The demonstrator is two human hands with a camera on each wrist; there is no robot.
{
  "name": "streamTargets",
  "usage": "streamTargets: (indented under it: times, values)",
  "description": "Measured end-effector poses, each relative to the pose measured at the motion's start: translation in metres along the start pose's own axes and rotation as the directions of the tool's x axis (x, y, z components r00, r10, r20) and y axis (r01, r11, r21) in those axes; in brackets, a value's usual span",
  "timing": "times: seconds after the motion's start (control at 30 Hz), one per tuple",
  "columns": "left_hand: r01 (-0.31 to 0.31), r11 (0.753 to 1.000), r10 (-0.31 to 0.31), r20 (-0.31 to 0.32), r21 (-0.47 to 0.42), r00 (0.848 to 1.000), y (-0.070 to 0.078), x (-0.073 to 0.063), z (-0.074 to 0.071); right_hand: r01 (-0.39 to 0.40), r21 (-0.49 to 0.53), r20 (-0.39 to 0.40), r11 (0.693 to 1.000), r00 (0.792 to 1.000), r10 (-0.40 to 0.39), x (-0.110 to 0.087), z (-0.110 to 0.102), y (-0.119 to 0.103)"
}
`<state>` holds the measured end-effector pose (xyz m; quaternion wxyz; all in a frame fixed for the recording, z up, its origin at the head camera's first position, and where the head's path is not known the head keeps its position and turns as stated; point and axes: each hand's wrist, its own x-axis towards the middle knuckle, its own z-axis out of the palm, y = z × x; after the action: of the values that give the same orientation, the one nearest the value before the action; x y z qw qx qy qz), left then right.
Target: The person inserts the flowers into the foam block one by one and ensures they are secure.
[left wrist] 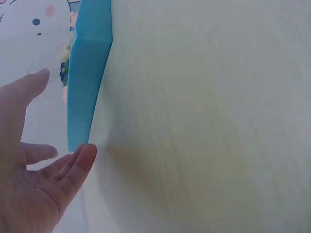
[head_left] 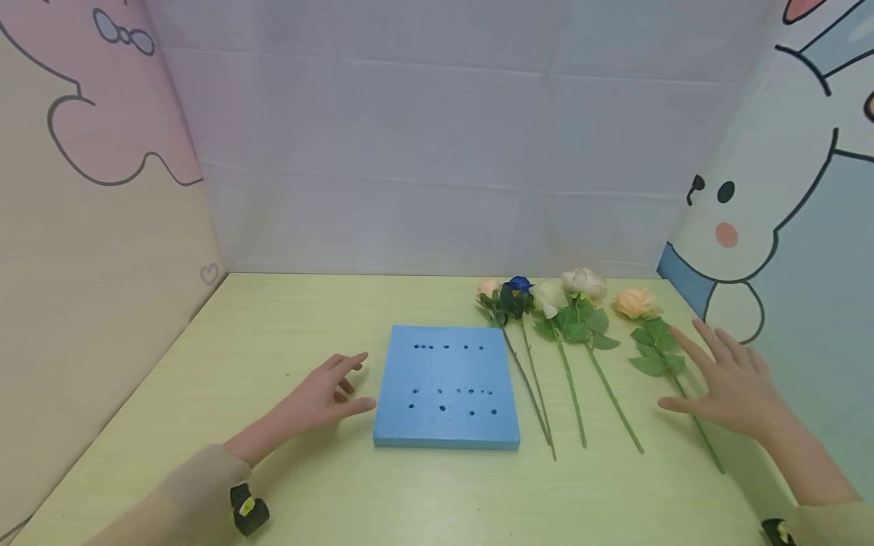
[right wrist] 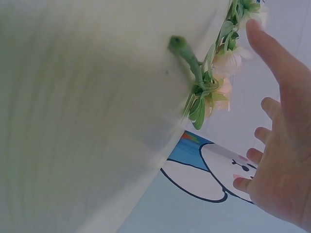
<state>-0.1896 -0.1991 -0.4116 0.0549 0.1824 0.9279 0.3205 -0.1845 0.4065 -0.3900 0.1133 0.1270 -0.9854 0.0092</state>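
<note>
A flat blue block [head_left: 444, 368] with rows of small holes lies mid-table. My left hand [head_left: 326, 390] hovers just left of it, fingers loosely extended and holding nothing; the block's side [left wrist: 90, 73] shows past the fingers in the left wrist view. My right hand [head_left: 734, 387], fingers spread, is above the stem of the rightmost peach rose [head_left: 636, 303] and grips nothing. The right wrist view shows that rose's stem end [right wrist: 179, 44] close up. Left of it lie a pale pink rose [head_left: 584, 283], a cream rose [head_left: 549, 296], a blue rose [head_left: 519, 284] and another peach rose [head_left: 488, 287].
The pale yellow-green table [head_left: 307, 485] meets a white cloth backdrop [head_left: 437, 152] at the back. Cartoon-printed panels stand at both sides, with a rabbit [head_left: 751, 189] on the right one. Stems of the two leftmost roses cross beside the block's right edge.
</note>
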Motion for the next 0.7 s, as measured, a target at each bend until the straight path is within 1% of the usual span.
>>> streamTargets:
  times: [0.2, 0.3, 0.37, 0.43, 0.57, 0.7]
  values:
    - [0.007, 0.997, -0.01, -0.031, -0.082, 0.999, 0.006, -0.001, 0.011, -0.011, 0.005, 0.049, 1.0, 0.999, 0.011, -0.001, 0.0, 0.0]
    - [0.032, 0.991, -0.035, -0.02, -0.131, 0.999, 0.007, -0.001, 0.017, -0.016, 0.012, 0.075, 1.0, 0.997, 0.015, -0.002, 0.0, 0.002]
    - [0.058, 0.982, -0.059, -0.002, -0.179, 0.998, 0.008, -0.002, 0.02, -0.024, 0.022, 0.1, 0.999, 0.995, 0.022, -0.002, 0.0, 0.003]
    - [0.067, 0.972, -0.064, 0.021, -0.226, 0.998, 0.008, -0.003, 0.023, -0.033, 0.041, 0.123, 0.999, 0.992, 0.027, -0.002, 0.001, 0.005]
    - [0.075, 0.954, -0.065, 0.043, -0.292, 0.997, 0.009, -0.005, 0.027, -0.046, 0.123, 0.163, 0.991, 0.986, 0.026, -0.002, 0.003, 0.008]
    - [0.064, 0.944, -0.054, 0.041, -0.324, 0.998, 0.009, -0.006, 0.029, -0.059, 0.215, 0.185, 0.975, 0.983, 0.019, -0.003, 0.005, 0.011]
